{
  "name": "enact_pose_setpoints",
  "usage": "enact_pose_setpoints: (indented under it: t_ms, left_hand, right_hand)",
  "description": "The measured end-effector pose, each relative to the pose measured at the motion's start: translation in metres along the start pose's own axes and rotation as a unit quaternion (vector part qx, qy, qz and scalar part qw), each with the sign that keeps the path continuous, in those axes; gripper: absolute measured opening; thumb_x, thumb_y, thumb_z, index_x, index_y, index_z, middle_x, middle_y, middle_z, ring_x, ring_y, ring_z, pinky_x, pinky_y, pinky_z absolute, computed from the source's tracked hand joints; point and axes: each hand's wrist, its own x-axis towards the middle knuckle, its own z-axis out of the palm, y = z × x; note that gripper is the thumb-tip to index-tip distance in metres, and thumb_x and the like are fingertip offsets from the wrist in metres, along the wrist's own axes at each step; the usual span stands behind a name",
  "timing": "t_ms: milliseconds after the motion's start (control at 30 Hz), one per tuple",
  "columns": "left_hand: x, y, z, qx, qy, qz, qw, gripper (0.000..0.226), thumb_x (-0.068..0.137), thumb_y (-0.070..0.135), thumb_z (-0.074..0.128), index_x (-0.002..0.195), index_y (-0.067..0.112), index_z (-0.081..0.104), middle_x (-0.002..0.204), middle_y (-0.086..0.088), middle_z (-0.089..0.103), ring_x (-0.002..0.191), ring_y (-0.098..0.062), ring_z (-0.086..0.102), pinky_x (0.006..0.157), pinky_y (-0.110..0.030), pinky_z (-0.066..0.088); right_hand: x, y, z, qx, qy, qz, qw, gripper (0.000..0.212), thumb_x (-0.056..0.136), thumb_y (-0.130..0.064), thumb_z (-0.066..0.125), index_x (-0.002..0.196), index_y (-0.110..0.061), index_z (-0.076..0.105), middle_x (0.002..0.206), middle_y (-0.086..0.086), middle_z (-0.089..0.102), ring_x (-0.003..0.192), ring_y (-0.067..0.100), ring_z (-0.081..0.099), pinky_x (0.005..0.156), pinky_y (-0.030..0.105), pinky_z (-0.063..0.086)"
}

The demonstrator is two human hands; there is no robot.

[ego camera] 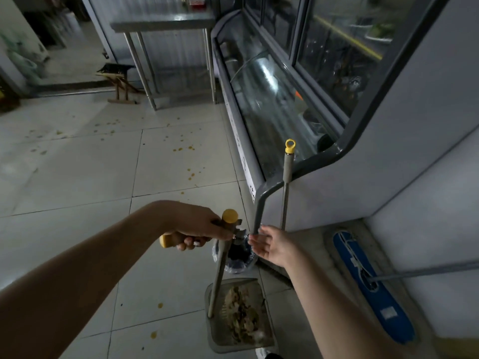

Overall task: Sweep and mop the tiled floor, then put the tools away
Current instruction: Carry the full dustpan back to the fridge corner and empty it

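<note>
My left hand (197,228) grips the yellow-capped top of the dustpan handle (220,265). The grey dustpan (215,332) stands on the tiles below, full of swept scraps (243,314). My right hand (272,244) is open, palm up, fingers straight, just beside a bin (238,263) lined with a dark bag. A broom handle (286,182) with a yellow ring cap leans upright against the display counter (259,104). A blue flat mop (373,288) lies on the floor at the right by the wall, its metal pole running off to the right.
Yellow spots (184,149) dot the pale tiled floor ahead. A steel table (160,24) stands at the back, with a small wooden stool (121,84) beside its legs. The glass counter runs along the right side; a doorway opens at the back left.
</note>
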Motion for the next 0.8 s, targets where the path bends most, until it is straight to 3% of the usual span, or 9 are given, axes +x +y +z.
enact_pose_setpoints:
  t_ms: [233, 333, 400, 467, 533, 600, 700, 733, 800]
  left_hand:
    - [-0.052, -0.046, 0.016, 0.023, 0.012, 0.056, 0.998, 0.033, 0.092, 0.044, 0.053, 0.084, 0.011, 0.055, 0.05, 0.005, 0.043, 0.04, -0.007, 0.038, 0.042, -0.019, 0.037]
    - [-0.076, -0.053, 0.023, 0.031, 0.028, 0.073, 0.996, 0.037, 0.091, 0.044, 0.053, 0.093, 0.008, 0.056, 0.05, 0.004, 0.042, 0.04, -0.008, 0.038, 0.043, -0.019, 0.037]
    - [-0.091, -0.053, 0.025, 0.036, 0.032, 0.081, 0.996, 0.039, 0.09, 0.045, 0.054, 0.097, 0.007, 0.056, 0.052, 0.002, 0.041, 0.041, -0.009, 0.037, 0.043, -0.019, 0.036]
    - [-0.104, -0.053, 0.025, 0.039, 0.038, 0.089, 0.995, 0.038, 0.091, 0.044, 0.054, 0.09, 0.006, 0.055, 0.048, 0.003, 0.041, 0.039, -0.009, 0.036, 0.041, -0.018, 0.036]
    - [-0.115, -0.049, 0.025, 0.038, 0.041, 0.094, 0.994, 0.035, 0.092, 0.041, 0.054, 0.08, 0.008, 0.054, 0.045, 0.004, 0.04, 0.038, -0.009, 0.036, 0.041, -0.019, 0.036]
    - [-0.125, -0.045, 0.026, 0.028, 0.032, 0.099, 0.994, 0.03, 0.093, 0.037, 0.054, 0.078, 0.01, 0.053, 0.046, 0.004, 0.041, 0.039, -0.009, 0.036, 0.04, -0.019, 0.036]
    - [-0.136, -0.043, 0.029, 0.002, 0.013, 0.103, 0.995, 0.028, 0.094, 0.033, 0.054, 0.079, 0.009, 0.051, 0.049, 0.002, 0.04, 0.041, -0.009, 0.036, 0.04, -0.018, 0.036]
    - [-0.138, -0.043, 0.029, -0.004, 0.01, 0.107, 0.994, 0.029, 0.094, 0.032, 0.053, 0.076, 0.009, 0.049, 0.05, 0.002, 0.04, 0.041, -0.009, 0.037, 0.04, -0.018, 0.036]
    - [-0.144, -0.043, 0.029, -0.024, 0.008, 0.114, 0.993, 0.029, 0.095, 0.03, 0.052, 0.074, 0.01, 0.047, 0.052, 0.002, 0.041, 0.043, -0.009, 0.037, 0.042, -0.019, 0.037]
  right_hand:
    - [-0.037, 0.106, 0.054, 0.019, -0.01, 0.006, 1.0, 0.012, 0.095, -0.013, 0.05, 0.092, -0.005, 0.058, 0.089, 0.013, 0.064, 0.084, 0.025, 0.06, 0.081, 0.037, 0.048]
    - [-0.05, 0.141, 0.076, -0.035, 0.013, 0.003, 0.999, 0.011, 0.094, -0.007, 0.049, 0.098, -0.004, 0.058, 0.095, 0.012, 0.061, 0.09, 0.024, 0.058, 0.08, 0.035, 0.048]
    - [-0.057, 0.162, 0.088, -0.119, 0.037, -0.016, 0.992, 0.026, 0.088, -0.003, 0.058, 0.113, -0.005, 0.058, 0.106, 0.01, 0.06, 0.098, 0.022, 0.057, 0.074, 0.03, 0.049]
    - [-0.064, 0.18, 0.099, -0.207, 0.055, -0.044, 0.976, 0.05, 0.08, -0.007, 0.069, 0.127, -0.013, 0.053, 0.122, 0.006, 0.058, 0.109, 0.02, 0.056, 0.07, 0.025, 0.047]
    - [-0.069, 0.192, 0.107, -0.253, 0.056, -0.077, 0.963, 0.061, 0.077, -0.013, 0.075, 0.132, -0.015, 0.048, 0.127, 0.004, 0.056, 0.11, 0.017, 0.056, 0.071, 0.021, 0.046]
    - [-0.076, 0.199, 0.117, -0.317, 0.069, -0.119, 0.938, 0.057, 0.08, -0.019, 0.074, 0.131, -0.013, 0.049, 0.123, 0.001, 0.058, 0.1, 0.008, 0.056, 0.072, 0.011, 0.044]
    - [-0.082, 0.205, 0.13, -0.425, 0.114, -0.186, 0.878, 0.047, 0.087, -0.033, 0.065, 0.128, -0.016, 0.049, 0.121, -0.003, 0.06, 0.097, 0.005, 0.054, 0.055, 0.001, 0.034]
    - [-0.081, 0.204, 0.133, -0.436, 0.124, -0.205, 0.868, 0.044, 0.089, -0.035, 0.063, 0.126, -0.015, 0.05, 0.114, -0.005, 0.062, 0.097, 0.007, 0.057, 0.053, 0.001, 0.034]
    - [-0.074, 0.205, 0.138, -0.43, 0.134, -0.231, 0.863, 0.035, 0.093, -0.035, 0.057, 0.12, -0.014, 0.053, 0.086, -0.012, 0.059, 0.079, 0.005, 0.058, 0.049, 0.001, 0.034]
